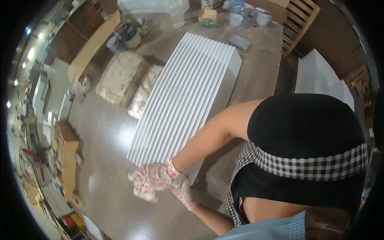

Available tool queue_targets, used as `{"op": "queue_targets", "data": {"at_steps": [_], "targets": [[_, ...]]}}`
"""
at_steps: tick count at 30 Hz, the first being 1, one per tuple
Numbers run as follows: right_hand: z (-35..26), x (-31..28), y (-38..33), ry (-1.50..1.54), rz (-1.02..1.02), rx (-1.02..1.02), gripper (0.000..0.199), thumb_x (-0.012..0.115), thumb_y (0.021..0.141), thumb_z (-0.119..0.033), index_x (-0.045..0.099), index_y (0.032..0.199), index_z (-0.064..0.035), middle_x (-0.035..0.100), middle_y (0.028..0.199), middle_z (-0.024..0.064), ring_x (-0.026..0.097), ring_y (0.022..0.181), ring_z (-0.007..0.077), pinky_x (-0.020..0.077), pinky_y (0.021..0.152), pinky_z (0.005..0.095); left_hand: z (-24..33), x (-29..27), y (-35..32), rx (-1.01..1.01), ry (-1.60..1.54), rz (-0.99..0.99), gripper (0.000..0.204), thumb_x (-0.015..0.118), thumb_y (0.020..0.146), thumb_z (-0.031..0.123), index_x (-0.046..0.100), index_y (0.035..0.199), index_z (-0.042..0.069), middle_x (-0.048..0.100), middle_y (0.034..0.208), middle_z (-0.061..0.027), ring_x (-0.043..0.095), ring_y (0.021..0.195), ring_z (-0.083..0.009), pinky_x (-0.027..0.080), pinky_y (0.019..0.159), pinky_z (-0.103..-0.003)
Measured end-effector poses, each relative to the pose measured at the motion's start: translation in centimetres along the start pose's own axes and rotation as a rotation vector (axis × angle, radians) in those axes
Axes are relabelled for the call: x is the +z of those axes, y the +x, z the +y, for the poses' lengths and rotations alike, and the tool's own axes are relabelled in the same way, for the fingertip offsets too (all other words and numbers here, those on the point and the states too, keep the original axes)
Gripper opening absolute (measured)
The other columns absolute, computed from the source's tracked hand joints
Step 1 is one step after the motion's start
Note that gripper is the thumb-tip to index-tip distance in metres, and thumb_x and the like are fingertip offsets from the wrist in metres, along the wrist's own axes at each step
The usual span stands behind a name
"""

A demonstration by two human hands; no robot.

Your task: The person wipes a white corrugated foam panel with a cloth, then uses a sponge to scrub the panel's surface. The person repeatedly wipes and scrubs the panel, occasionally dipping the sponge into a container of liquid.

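A long white block with a ribbed top (180,96) lies slantwise on the brown table (100,140). My right hand (160,174), in a white glove with pink dots, is at the block's near end. It is closed around what looks like a crumpled white cloth (145,192), which hangs past the block's edge. Below that wrist, close to the block's near corner, is my left hand (185,195) in a matching glove. Its fingers are mostly hidden behind the right hand, so their grip does not show.
Left of the block lie a large wrapped beige lump (122,78) and a smaller wrapped bundle (145,92). Pots (127,34), a clear bottle (176,14) and a grey slab (239,42) sit farther back. A wooden chair (300,20) stands beyond the table's right edge.
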State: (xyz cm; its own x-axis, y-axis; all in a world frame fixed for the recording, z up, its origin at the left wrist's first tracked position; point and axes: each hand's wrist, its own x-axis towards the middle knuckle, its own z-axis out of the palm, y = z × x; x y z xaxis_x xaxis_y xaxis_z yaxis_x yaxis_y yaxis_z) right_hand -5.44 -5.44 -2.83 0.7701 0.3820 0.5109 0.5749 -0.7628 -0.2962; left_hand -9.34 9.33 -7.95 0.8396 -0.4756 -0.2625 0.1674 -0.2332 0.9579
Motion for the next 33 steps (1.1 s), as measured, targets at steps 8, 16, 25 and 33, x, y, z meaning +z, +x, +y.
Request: {"op": "queue_targets", "data": {"at_steps": [8,16,25,33], "targets": [[11.9,-20.2,-14.2,-0.225,-0.026,0.75,0.057,0.046,0.097,-0.05,0.049,0.139,-0.0121,0.053,0.117,0.0159,0.051,0.112,0.0315,0.0421,0.102,0.0451,5.4,-1.0,7.8,0.46,0.054,-0.056,0.105,0.068,0.083,0.058,0.013,0.158,0.01,0.021,0.161,-0.0147,0.017,0.148,-0.0312,0.013,0.121,-0.051],[18.7,-23.2,-17.8,-0.854,0.223,0.694,0.027,0.052,0.096,-0.021,0.058,0.116,-0.0036,0.058,0.107,0.0141,0.059,0.098,0.0277,0.0507,0.086,0.0422,7.1,0.5,11.0,0.025,-0.161,-0.1,0.102,0.076,0.072,0.021,0.02,0.157,0.007,0.027,0.156,-0.0153,0.029,0.142,-0.031,0.027,0.116,-0.045],[6.2,2.2,4.5,-0.168,0.008,0.12,0.023,0.058,0.092,-0.019,0.061,0.11,-0.0048,0.059,0.112,0.0138,0.058,0.108,0.0263,0.0444,0.105,0.0433,5.3,-0.5,11.3,0.049,-0.138,-0.046,0.086,0.069,0.081,0.01,0.026,0.155,0.006,0.033,0.154,-0.0143,0.039,0.136,-0.0292,0.035,0.111,-0.043],[15.0,-11.1,-7.4,0.646,0.007,0.658,0.043,0.059,0.094,-0.027,0.051,0.132,-0.0077,0.049,0.141,0.0134,0.049,0.128,0.0296,0.0389,0.112,0.0408,3.5,-1.8,12.6,-0.074,0.028,0.051,0.088,0.072,0.079,0.016,0.027,0.154,0.005,0.031,0.155,-0.016,0.037,0.137,-0.0312,0.033,0.112,-0.045]]}}
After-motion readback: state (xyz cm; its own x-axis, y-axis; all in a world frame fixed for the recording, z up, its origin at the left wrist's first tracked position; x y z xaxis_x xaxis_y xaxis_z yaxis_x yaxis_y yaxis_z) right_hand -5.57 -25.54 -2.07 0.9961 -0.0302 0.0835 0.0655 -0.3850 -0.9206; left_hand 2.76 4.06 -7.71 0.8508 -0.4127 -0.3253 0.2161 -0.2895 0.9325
